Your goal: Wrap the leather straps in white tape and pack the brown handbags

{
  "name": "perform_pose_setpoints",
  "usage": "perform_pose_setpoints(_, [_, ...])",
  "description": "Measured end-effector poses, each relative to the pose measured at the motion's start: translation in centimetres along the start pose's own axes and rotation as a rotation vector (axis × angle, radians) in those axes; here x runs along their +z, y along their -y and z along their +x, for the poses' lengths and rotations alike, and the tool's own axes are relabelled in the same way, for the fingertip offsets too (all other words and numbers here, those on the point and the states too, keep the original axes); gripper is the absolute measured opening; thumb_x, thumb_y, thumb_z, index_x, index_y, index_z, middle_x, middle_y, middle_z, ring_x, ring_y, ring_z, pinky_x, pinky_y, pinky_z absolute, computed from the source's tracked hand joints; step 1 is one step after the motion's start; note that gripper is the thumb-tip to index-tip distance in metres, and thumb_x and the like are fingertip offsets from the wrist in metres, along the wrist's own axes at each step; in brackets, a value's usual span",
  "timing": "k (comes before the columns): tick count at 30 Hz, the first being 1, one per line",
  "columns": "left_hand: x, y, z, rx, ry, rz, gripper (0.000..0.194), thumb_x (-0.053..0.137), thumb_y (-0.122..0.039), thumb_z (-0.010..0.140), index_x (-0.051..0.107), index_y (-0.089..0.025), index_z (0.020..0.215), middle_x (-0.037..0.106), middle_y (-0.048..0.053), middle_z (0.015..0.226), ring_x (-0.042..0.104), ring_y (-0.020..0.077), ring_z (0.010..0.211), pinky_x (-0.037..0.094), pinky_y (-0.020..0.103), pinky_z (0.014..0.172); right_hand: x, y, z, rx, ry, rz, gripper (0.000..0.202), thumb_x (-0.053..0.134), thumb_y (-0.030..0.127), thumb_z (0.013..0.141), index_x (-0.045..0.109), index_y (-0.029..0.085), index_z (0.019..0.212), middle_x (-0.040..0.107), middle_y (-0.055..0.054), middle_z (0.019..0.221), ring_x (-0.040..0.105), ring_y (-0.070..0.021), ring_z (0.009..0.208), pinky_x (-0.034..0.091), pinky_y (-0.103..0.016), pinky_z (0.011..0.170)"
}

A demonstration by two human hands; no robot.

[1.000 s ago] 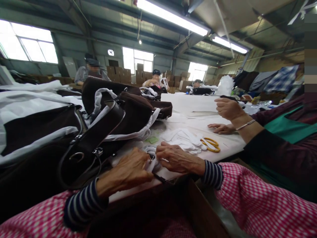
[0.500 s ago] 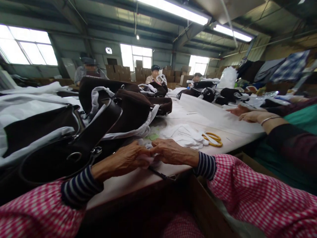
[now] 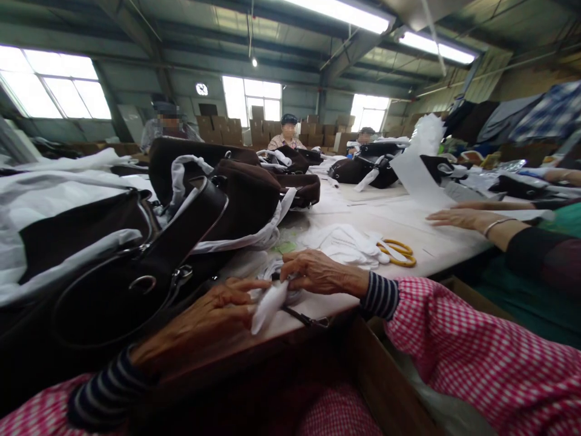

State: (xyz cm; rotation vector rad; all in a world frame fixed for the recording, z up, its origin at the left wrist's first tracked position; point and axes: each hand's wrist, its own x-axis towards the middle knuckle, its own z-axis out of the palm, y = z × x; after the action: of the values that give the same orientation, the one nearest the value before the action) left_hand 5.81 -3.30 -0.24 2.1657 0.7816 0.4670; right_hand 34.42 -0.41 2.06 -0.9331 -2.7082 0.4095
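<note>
While the right hand (image 3: 318, 272) pinches the upper end of a white wrap (image 3: 267, 309), the left hand (image 3: 213, 309) stands loose, its fingers stretched and parted beside the wrap's left flank. Whether those fingertips touch it, I cannot tell.

The wrap lies between the 2 hands, over the near part of the desk (image 3: 436, 242). Its long axis slants from the right hand's fingers down and left, so the free lower end points towards the near edge. That end sits closer to the left hand; the upper end belongs to the right. The left index finger reaches across towards the upper end.

A dark strap (image 3: 297, 314) comes out below the wrap and runs rightwards along the near edge, finishing in a metal clip (image 3: 321, 322).

Room is tight on the left, where dark bags (image 3: 249, 194) crowd in beside and beyond the left hand. Just beyond the right hand lie white pieces (image 3: 345, 242), with yellow-handled scissors (image 3: 397, 252) at their right. The more open room is farther right, up to a co-worker's hand (image 3: 469, 219).
</note>
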Motion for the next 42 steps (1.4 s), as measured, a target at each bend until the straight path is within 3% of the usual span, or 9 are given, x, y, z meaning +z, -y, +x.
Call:
perform_pose_setpoints(3, [0.8, -0.7, -0.5, -0.049, -0.058, 0.049, 0.031, 0.049, -0.050, 0.102, 0.070, -0.028, 0.110, 0.054, 0.002, 0.152, 0.049, 0.0279, 0.137, 0.035, 0.042, 0.119, 0.5, 0.1, 0.0, 0.022, -0.033, 0.016, 0.007, 0.069, 0.009, 0.090, 0.071, 0.016, 0.092, 0.060, 0.000, 0.091, 0.055, -0.0141, 0.082, 0.036, -0.025, 0.075])
perform_pose_setpoints(7, [1.1, -3.4, 1.5, -0.151, -0.170, 0.256, 0.046, 0.058, -0.066, 0.093, 0.065, -0.025, 0.111, 0.067, 0.005, 0.120, 0.060, 0.0284, 0.109, 0.045, 0.043, 0.098, 0.8, 0.5, -0.1, 0.053, -0.071, -0.009, 0.004, 0.070, 0.012, 0.091, 0.071, 0.015, 0.091, 0.060, 0.000, 0.091, 0.055, -0.0137, 0.079, 0.036, -0.026, 0.074])
perform_pose_setpoints(11, [1.2, -5.3, 3.1, -0.077, -0.137, 0.382, 0.049, 0.059, -0.066, 0.093, 0.065, -0.030, 0.127, 0.067, 0.004, 0.113, 0.061, 0.0269, 0.101, 0.045, 0.039, 0.089, 0.9, 0.6, -0.2, 0.051, -0.088, -0.028, 0.009, 0.066, 0.016, 0.095, 0.072, 0.018, 0.101, 0.060, 0.000, 0.093, 0.055, -0.0146, 0.080, 0.036, -0.026, 0.075])
perform_pose_setpoints(18, [0.8, -3.7, 4.3, -0.111, -0.148, 0.506, 0.027, 0.052, -0.036, 0.101, 0.074, -0.021, 0.106, 0.075, 0.008, 0.098, 0.068, 0.0270, 0.092, 0.043, 0.036, 0.080, 1.0, 0.5, -0.5, 0.046, -0.045, -0.117, 0.011, 0.066, 0.017, 0.093, 0.070, 0.018, 0.103, 0.062, -0.003, 0.101, 0.058, -0.0170, 0.085, 0.038, -0.027, 0.076])
perform_pose_setpoints(22, [0.1, -3.1, 5.6, -0.025, -0.084, 0.702, 0.023, 0.051, -0.027, 0.100, 0.071, -0.020, 0.109, 0.073, 0.009, 0.099, 0.066, 0.0264, 0.090, 0.042, 0.035, 0.075, 1.4, 0.1, -0.6, 0.016, -0.105, -0.089, 0.025, 0.066, 0.014, 0.091, 0.063, 0.020, 0.115, 0.066, -0.005, 0.111, 0.060, -0.0200, 0.097, 0.041, -0.029, 0.084])
perform_pose_setpoints(26, [-0.5, -2.5, 6.6, 0.045, -0.083, 0.880, 0.024, 0.048, -0.013, 0.094, 0.068, -0.016, 0.105, 0.069, 0.011, 0.098, 0.062, 0.0279, 0.090, 0.043, 0.039, 0.079, 1.9, -0.4, -0.6, 0.040, -0.124, -0.098, 0.015, 0.068, 0.015, 0.090, 0.064, 0.018, 0.104, 0.065, -0.005, 0.106, 0.060, -0.0190, 0.091, 0.041, -0.028, 0.080])
perform_pose_setpoints(30, [-1.2, -1.4, 6.4, 0.153, -0.063, 0.710, 0.022, 0.052, -0.010, 0.088, 0.065, -0.018, 0.104, 0.067, 0.007, 0.101, 0.061, 0.0241, 0.092, 0.044, 0.035, 0.083, 2.0, -0.5, -0.6, 0.034, -0.120, -0.077, 0.028, 0.066, 0.018, 0.093, 0.065, 0.020, 0.121, 0.063, -0.006, 0.113, 0.060, -0.0203, 0.098, 0.042, -0.030, 0.085])
perform_pose_setpoints(35, [-1.4, -0.8, 6.0, 0.110, -0.069, 0.501, 0.030, 0.050, -0.004, 0.083, 0.065, -0.021, 0.102, 0.065, 0.003, 0.103, 0.062, 0.0204, 0.094, 0.044, 0.032, 0.084, 1.4, 0.0, -0.3, 0.097, -0.018, -0.061, 0.032, 0.063, 0.020, 0.096, 0.066, 0.021, 0.128, 0.057, -0.005, 0.105, 0.059, -0.0205, 0.094, 0.042, -0.031, 0.082])
perform_pose_setpoints(42, [0.5, -2.2, 4.4, 0.125, -0.143, 0.589, 0.018, 0.051, -0.030, 0.100, 0.065, -0.022, 0.108, 0.063, 0.005, 0.101, 0.057, 0.0195, 0.088, 0.046, 0.031, 0.078, 0.7, 0.6, 0.0, 0.103, -0.002, -0.064, 0.029, 0.065, 0.021, 0.095, 0.068, 0.024, 0.124, 0.057, -0.004, 0.103, 0.056, -0.0174, 0.087, 0.036, -0.027, 0.073])
